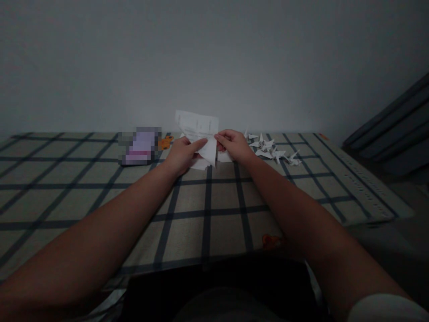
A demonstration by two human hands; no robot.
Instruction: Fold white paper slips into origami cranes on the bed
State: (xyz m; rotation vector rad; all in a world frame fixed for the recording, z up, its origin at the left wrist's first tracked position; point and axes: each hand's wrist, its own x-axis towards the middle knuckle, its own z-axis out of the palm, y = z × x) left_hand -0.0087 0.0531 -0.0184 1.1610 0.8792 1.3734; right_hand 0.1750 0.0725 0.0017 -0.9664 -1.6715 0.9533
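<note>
A white sheet of paper (pixel 197 123) with faint printing is held up above the far part of the table, slightly bent. My left hand (pixel 184 154) grips it from the left and below, thumb lying across its face. At its right edge, the thumb and fingers of my right hand (pixel 233 144) pinch the paper. More white paper (pixel 201 164) lies on the cloth beneath and behind my hands, partly hidden. Just right of my right hand is a pile of folded paper cranes (pixel 266 146).
A checked cloth (pixel 223 197) covers the table, which meets a grey wall (pixel 214 58). A phone (pixel 140 145), partly pixelated, stands at the left beside an orange item (pixel 165 142). Another orange object (pixel 271 241) lies by the front edge. Dark folded fabric (pixel 395 129) hangs at the right.
</note>
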